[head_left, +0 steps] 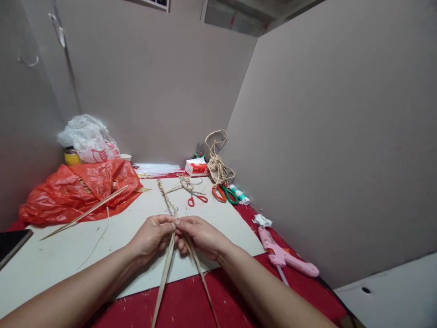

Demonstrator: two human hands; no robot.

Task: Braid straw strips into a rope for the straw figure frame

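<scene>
Both hands meet over the front part of a white board [235, 237]. Between their fingertips they pinch a braided straw cord [165, 195], whose finished length runs away from me across the board. My left hand [155, 232] is closed on the cord, thumb on top. Close against it, my right hand [198, 234] is closed on the same spot, its lower fingers curled. Two loose flat straw strands [165, 280] hang from the hands toward me, one on each side. Just beyond the hands lie small red-handled scissors [198, 199] and a tangle of thin cord [185, 183].
At left, a red plastic bag [68, 191] holds straw, with long strips [92, 209] sticking out. Behind it stand a yellow jar [71, 156] and a white bag [88, 136]. Right are a cord bundle [218, 168], larger scissors [219, 193] and a pink glue gun [287, 259]. Grey panels enclose the table.
</scene>
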